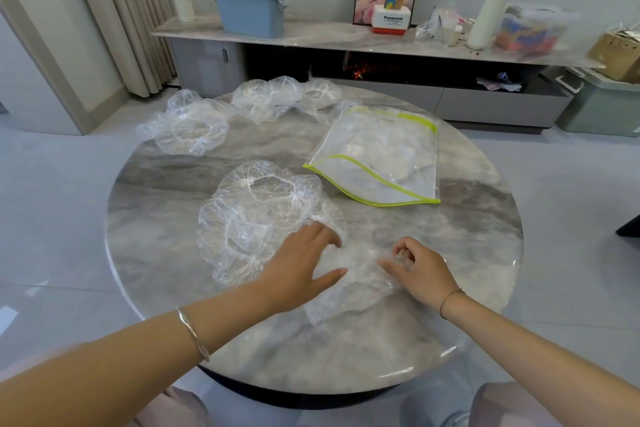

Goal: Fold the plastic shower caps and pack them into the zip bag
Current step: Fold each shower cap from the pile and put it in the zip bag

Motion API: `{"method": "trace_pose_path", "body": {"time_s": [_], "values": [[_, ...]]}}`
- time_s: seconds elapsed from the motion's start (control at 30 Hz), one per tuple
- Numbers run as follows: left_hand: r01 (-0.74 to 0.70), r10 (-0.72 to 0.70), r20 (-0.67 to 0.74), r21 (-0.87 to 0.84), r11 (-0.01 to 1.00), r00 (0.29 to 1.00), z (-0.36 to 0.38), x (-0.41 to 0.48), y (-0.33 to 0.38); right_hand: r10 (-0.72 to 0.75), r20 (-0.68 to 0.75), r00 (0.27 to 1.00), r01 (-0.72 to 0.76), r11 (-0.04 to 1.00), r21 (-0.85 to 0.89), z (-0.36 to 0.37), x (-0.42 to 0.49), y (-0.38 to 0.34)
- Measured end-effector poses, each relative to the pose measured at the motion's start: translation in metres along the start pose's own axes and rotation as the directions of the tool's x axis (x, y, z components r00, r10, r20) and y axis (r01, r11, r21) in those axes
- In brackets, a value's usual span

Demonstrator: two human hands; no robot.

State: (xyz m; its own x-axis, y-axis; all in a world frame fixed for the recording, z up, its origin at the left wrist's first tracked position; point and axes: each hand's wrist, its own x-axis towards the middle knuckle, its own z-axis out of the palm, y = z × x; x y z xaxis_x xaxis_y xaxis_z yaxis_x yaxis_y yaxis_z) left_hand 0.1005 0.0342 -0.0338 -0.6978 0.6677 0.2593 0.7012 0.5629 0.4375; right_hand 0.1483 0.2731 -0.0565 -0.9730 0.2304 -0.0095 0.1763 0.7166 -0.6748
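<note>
A flattened clear shower cap [349,291] lies on the round marble table [467,246] between my hands. My left hand [301,267] rests flat on its left side with fingers spread. My right hand [415,270] pinches the cap's right edge. Two more crumpled clear caps [263,215] lie just left of it, one overlapping the other. A clear zip bag with yellow-green trim [377,156] lies at centre right with folded plastic inside, its opening toward me. Other loose caps sit at the far left [188,125] and along the far edge [284,97].
Behind the table runs a low marble sideboard [311,35] with a blue bin, a white-and-red box, a paper roll and a plastic container on it. A grey-green storage box [602,104] stands on the floor at the right. My knees are under the near table edge.
</note>
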Motion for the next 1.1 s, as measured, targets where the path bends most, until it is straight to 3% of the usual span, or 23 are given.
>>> {"method": "trace_pose_path", "body": {"time_s": [0.1, 0.17, 0.23, 0.37, 0.7, 0.87, 1.0, 1.1], "values": [[-0.356, 0.33, 0.185, 0.125, 0.926, 0.926, 0.013, 0.004, 0.0, -0.084, -0.049, 0.995, 0.082, 0.996, -0.046, 0.004, 0.0, -0.004], [-0.448, 0.341, 0.371, 0.254, 0.857, 0.864, 0.027, 0.003, -0.005, -0.131, -0.031, 0.991, 0.128, 0.989, -0.078, 0.005, 0.0, -0.003], [-0.375, 0.223, 0.433, 0.306, 0.875, 0.873, 0.032, 0.001, -0.006, -0.186, 0.088, 0.979, 0.201, 0.957, -0.21, 0.006, -0.002, 0.0], [-0.306, 0.157, 0.45, 0.282, 0.909, 0.879, 0.042, 0.0, -0.017, -0.199, 0.35, 0.916, 0.356, 0.805, -0.475, 0.01, -0.009, 0.01], [-0.286, 0.094, 0.54, 0.283, 0.915, 0.837, 0.045, 0.0, -0.014, -0.118, 0.388, 0.914, 0.317, 0.804, -0.503, 0.009, -0.008, 0.025], [-0.205, 0.042, 0.482, 0.291, 0.934, 0.875, 0.041, 0.0, -0.009, -0.331, 0.302, 0.894, 0.438, 0.785, -0.437, 0.0, -0.007, 0.012], [-0.162, 0.044, 0.365, 0.302, 0.939, 0.93, 0.023, 0.007, -0.011, -0.648, 0.212, 0.732, 0.676, 0.651, -0.345, 0.003, -0.017, 0.001], [-0.216, 0.098, 0.343, 0.325, 0.921, 0.934, 0.015, 0.008, -0.02, -0.725, 0.357, 0.589, 0.808, 0.511, -0.295, 0.012, -0.027, -0.002]]}}
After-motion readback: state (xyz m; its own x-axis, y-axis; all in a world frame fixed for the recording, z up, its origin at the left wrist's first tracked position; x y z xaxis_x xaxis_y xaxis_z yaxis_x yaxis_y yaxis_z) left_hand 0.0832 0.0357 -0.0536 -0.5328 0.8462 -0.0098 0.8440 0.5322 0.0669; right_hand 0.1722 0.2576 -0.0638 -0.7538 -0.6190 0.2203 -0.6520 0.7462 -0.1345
